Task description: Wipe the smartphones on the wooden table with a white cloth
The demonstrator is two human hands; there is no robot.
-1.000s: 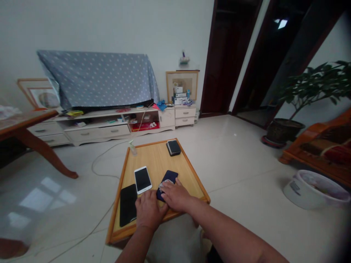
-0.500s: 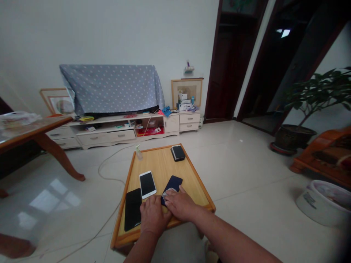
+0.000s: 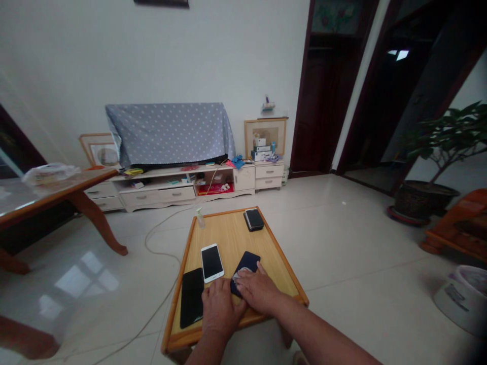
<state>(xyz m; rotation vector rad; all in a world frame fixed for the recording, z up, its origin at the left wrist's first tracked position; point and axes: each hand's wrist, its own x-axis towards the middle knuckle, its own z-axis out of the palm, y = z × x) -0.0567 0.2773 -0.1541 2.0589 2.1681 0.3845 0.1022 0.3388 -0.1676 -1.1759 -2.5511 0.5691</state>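
A dark blue phone (image 3: pixel 248 262) lies on a low wooden table (image 3: pixel 228 238). My right hand (image 3: pixel 257 290) presses a small white cloth (image 3: pixel 238 275) onto the phone, fingers curled over the cloth. My left hand (image 3: pixel 221 309) rests palm down at the phone's near end, fingers bent, holding it steady. A white phone with a dark screen (image 3: pixel 212 262) lies just left of my hands. A black phone (image 3: pixel 192 297) lies at the table's left edge.
A small spray bottle (image 3: pixel 199 217) and a stack of dark devices (image 3: pixel 253 219) stand at the table's far end. A cable (image 3: pixel 160 243) runs over the tiled floor. A TV cabinet (image 3: pixel 171 185), wooden table (image 3: pixel 49 187), potted plant (image 3: pixel 433 167) and white basin (image 3: pixel 462 299) surround the area.
The view has tilted up and shifted, so the table and hands sit lower and further right in frame. Both hands stay on the blue phone, the right one with the cloth.
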